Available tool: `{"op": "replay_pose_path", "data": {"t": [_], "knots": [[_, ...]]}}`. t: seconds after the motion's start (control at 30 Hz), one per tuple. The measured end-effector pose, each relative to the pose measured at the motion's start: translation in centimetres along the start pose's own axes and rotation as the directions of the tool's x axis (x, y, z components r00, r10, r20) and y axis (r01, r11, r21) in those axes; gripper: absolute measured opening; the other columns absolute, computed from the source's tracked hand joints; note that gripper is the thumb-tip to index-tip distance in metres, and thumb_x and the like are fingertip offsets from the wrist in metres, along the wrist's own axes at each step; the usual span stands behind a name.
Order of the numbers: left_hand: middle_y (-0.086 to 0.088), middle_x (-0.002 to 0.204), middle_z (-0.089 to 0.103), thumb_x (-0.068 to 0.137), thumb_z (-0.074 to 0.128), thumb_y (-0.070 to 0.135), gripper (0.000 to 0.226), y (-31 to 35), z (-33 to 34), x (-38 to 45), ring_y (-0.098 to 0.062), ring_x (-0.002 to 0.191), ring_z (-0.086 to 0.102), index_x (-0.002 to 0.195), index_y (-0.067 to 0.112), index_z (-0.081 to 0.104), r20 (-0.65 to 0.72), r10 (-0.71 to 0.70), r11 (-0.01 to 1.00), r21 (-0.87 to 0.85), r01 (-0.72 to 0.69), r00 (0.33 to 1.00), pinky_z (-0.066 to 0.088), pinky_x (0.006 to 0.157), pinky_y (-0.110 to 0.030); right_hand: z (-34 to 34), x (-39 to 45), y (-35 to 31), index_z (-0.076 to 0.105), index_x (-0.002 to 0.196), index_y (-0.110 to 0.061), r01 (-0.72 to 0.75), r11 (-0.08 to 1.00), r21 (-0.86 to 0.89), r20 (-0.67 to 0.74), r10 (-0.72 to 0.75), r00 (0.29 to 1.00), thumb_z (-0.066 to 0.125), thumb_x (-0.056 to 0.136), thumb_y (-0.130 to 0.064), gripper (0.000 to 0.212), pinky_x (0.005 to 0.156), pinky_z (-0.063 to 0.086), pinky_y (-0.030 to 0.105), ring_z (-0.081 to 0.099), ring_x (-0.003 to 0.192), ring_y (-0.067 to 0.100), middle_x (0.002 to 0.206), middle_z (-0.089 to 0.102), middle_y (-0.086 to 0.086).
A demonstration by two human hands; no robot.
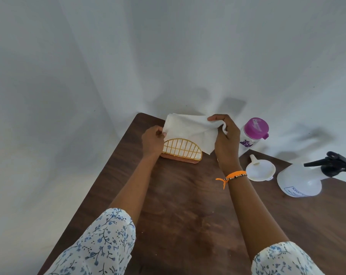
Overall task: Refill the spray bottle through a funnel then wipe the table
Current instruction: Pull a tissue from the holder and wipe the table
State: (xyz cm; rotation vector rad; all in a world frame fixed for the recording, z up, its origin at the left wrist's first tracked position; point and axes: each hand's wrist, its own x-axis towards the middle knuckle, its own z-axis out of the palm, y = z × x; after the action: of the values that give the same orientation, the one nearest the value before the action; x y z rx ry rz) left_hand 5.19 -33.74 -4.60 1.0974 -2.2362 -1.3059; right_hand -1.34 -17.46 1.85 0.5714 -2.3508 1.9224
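A white paper napkin (190, 130) hangs above a gold wire napkin holder (181, 150) at the far end of the dark wooden table (184, 205). My left hand (153, 140) pinches its left edge, right beside the holder. My right hand (225, 135) grips the napkin's upper right corner. To the right, a white funnel (259, 169) lies on the table. The white spray bottle (301, 178) with a black trigger head stands beyond it, near the right edge of view.
A clear bottle with a purple lid (254, 133) stands at the table's far right edge. White cloth covers the backdrop and the floor to the left. More napkins sit in the holder.
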Motion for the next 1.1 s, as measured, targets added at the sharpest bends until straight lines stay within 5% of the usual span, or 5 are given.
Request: {"op": "replay_pose_path", "data": {"t": [0.23, 0.37, 0.83, 1.0, 1.1], "knots": [[-0.006, 0.111, 0.064, 0.089, 0.055, 0.009, 0.019, -0.3, -0.3, -0.9, -0.017, 0.101, 0.058, 0.108, 0.009, 0.059, 0.06, -0.056, 0.991, -0.115, 0.062, 0.997, 0.046, 0.081, -0.024, -0.7, -4.1, -1.4, 0.065, 0.083, -0.011, 0.0, 0.974, 0.226, -0.061, 0.014, 0.998, 0.039, 0.073, 0.013, 0.038, 0.082, 0.048, 0.027, 0.059, 0.102, 0.016, 0.098, 0.066, -0.009], [-0.007, 0.112, 0.064, 0.091, 0.054, 0.012, 0.018, -0.2, -0.5, -1.0, -0.016, 0.101, 0.059, 0.107, 0.008, 0.059, 0.069, -0.048, 0.99, -0.132, 0.057, 0.996, 0.047, 0.082, -0.025, -1.0, -5.1, -1.6, 0.068, 0.079, -0.029, 0.022, 0.944, 0.329, -0.066, 0.0, 0.998, 0.035, 0.068, 0.021, 0.062, 0.085, 0.048, 0.047, 0.058, 0.102, 0.025, 0.096, 0.066, -0.01], [0.007, 0.129, 0.047, 0.085, 0.057, 0.0, 0.046, 1.2, -1.6, -3.1, -0.006, 0.117, 0.044, 0.123, 0.025, 0.05, -0.056, -0.117, 0.955, -0.282, 0.097, 0.991, 0.042, 0.1, -0.028, -1.5, -4.8, -6.2, 0.068, 0.075, -0.022, -0.033, 0.753, 0.657, -0.106, 0.136, 0.985, 0.036, 0.087, 0.015, 0.05, 0.063, 0.052, 0.02, 0.062, 0.086, 0.007, 0.081, 0.065, -0.009], [0.004, 0.11, 0.061, 0.091, 0.053, 0.02, 0.02, 3.9, -3.9, -8.9, -0.011, 0.097, 0.059, 0.11, 0.026, 0.054, 0.086, -0.289, 0.707, -0.652, 0.274, 0.953, 0.052, 0.083, -0.031, -0.7, -6.6, -7.2, 0.065, 0.078, -0.009, -0.193, 0.467, 0.863, 0.053, 0.298, 0.953, 0.05, 0.088, -0.007, 0.017, 0.057, 0.053, 0.018, 0.063, 0.074, 0.011, 0.081, 0.062, 0.003], [-0.003, 0.09, 0.059, 0.098, 0.035, 0.015, 0.022, 4.2, -5.0, -12.5, -0.015, 0.082, 0.057, 0.088, 0.019, 0.054, 0.288, -0.369, 0.508, -0.734, 0.451, 0.884, 0.05, 0.078, -0.037, -0.3, -8.4, -6.3, 0.062, 0.086, -0.004, -0.339, 0.592, 0.731, 0.134, 0.363, 0.922, 0.036, 0.092, 0.008, 0.028, 0.066, 0.054, 0.02, 0.065, 0.084, 0.014, 0.091, 0.063, 0.008]]}}
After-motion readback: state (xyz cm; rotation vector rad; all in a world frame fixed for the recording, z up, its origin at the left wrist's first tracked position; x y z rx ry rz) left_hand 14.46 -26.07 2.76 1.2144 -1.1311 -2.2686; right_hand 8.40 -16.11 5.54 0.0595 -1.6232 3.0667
